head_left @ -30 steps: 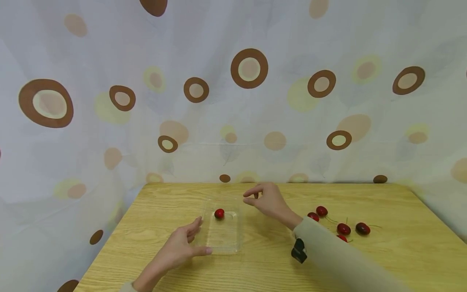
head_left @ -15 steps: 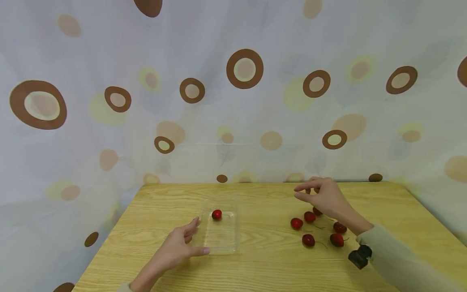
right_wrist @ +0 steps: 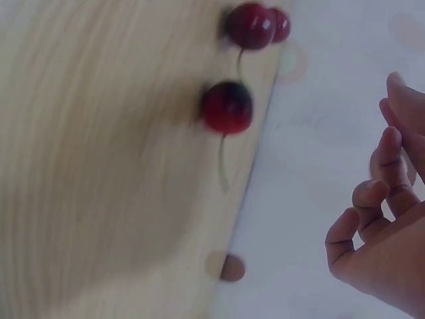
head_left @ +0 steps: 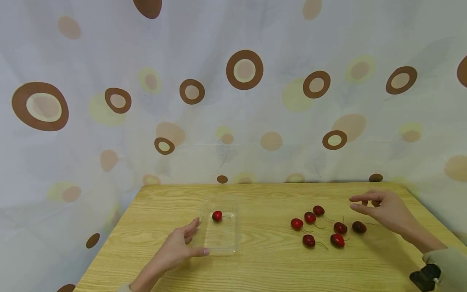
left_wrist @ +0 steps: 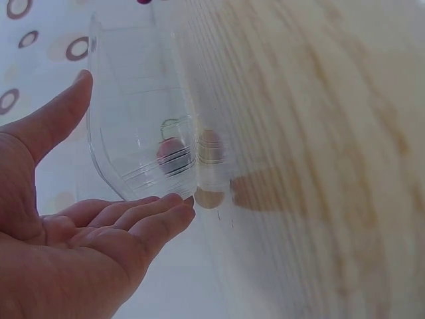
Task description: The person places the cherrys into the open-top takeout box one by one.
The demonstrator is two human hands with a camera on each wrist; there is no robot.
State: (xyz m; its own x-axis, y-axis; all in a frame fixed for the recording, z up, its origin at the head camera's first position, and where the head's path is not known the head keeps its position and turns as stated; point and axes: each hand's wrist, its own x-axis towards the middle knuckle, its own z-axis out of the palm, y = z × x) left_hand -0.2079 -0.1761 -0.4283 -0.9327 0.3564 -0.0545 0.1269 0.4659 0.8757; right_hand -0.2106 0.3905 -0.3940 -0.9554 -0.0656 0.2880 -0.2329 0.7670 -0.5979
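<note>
A clear plastic box [head_left: 220, 241] sits on the table, left of the middle, and one red cherry [head_left: 217, 216] lies inside it. My left hand [head_left: 176, 247] rests at the box's left side, thumb and fingers spread around its near corner. In the left wrist view the fingertips touch the clear wall. Well to the right, my right hand [head_left: 388, 211] hovers above the table with nothing in it, thumb and forefinger apart. Nearest to it is a dark red cherry [head_left: 359, 227] with a thin stem, which the right wrist view also shows below the hand.
Several more stemmed cherries lie scattered on the right half of the wooden table [head_left: 262, 259], among them a front one [head_left: 309, 241] and a back one [head_left: 318, 210]. A patterned curtain [head_left: 233, 109] hangs along the table's far edge and sides.
My right hand has moved from beside the box far to the right, passing over the cherries, which now show uncovered. My left hand and the box have stayed in place.
</note>
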